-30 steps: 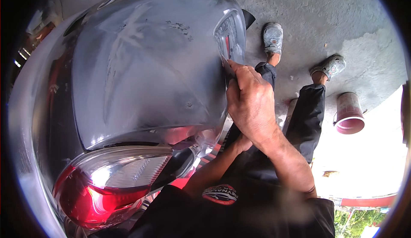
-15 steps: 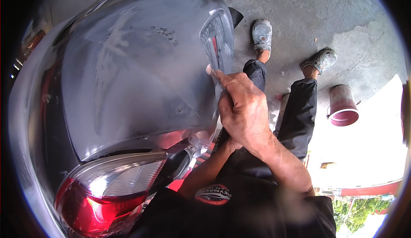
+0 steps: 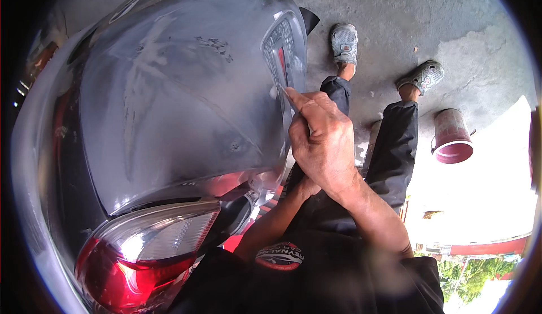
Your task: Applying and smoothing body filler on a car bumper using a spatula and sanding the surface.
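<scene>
A grey, dull body panel (image 3: 169,110) of a car, with pale scuffs and rough dark patches, fills the left. Near its right edge is a recess (image 3: 280,51) with whitish smears and a red strip. My right hand (image 3: 324,142) is at the panel's edge just below that recess. Its index finger reaches toward the edge and the other fingers are curled in; anything in them is hidden. Below it my left hand (image 3: 309,187) is mostly covered by the right, its fingers out of sight. A red and clear tail light (image 3: 147,252) lies at the lower left.
My feet in grey clogs (image 3: 344,43) stand on the concrete floor (image 3: 389,9), right of the car. A reddish bucket (image 3: 453,139) is beside my leg, and another container (image 3: 372,139) is partly hidden between my legs. Bright sunlight covers the ground at right.
My right index fingertip has drawn slightly right, away from the panel face toward its edge. The left hand stays nearly in place, and the view has shifted a little.
</scene>
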Available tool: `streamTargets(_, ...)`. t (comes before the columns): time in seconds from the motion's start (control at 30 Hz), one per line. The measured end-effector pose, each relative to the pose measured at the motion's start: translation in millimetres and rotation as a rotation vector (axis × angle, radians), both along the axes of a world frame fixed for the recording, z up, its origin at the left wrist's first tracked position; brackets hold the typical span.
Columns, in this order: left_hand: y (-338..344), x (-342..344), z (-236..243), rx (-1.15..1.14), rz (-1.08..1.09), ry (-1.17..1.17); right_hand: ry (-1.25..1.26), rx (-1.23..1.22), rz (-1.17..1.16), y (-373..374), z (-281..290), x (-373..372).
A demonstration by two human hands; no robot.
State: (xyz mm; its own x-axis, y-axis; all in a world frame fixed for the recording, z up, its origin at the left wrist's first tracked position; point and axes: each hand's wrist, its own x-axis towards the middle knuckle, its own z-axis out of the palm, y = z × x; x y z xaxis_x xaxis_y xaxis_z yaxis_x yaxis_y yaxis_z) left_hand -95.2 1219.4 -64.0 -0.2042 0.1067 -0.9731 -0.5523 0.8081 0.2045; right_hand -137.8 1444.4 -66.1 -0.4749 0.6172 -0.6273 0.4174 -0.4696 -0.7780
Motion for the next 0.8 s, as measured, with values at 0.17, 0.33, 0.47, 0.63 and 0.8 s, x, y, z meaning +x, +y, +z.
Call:
streamTargets(0.17,-1.7,-1.1,-1.3,-0.014,-0.036,-0.015,-0.049,0.059,0.030,4.1,-3.6,-10.7)
streamTargets(0.33,-6.3,-2.6,-2.9,-0.032,-0.078,-0.019,0.061,0.081,-0.003,-7.9,6.1,-6.5)
streamTargets(0.47,-8.5,-4.0,-2.1,-0.042,-0.107,-0.024,0.044,0.014,-0.001,-3.0,-3.9,2.3)
streamTargets(0.63,-10.4,-8.7,-1.5,-0.049,-0.136,-0.018,-0.038,-0.033,-0.055,-0.6,-8.4,-10.2)
streamTargets(0.8,-12.0,-10.7,-1.4,-0.048,-0.150,-0.024,-0.015,-0.023,0.034,-0.3,13.0,-21.7)
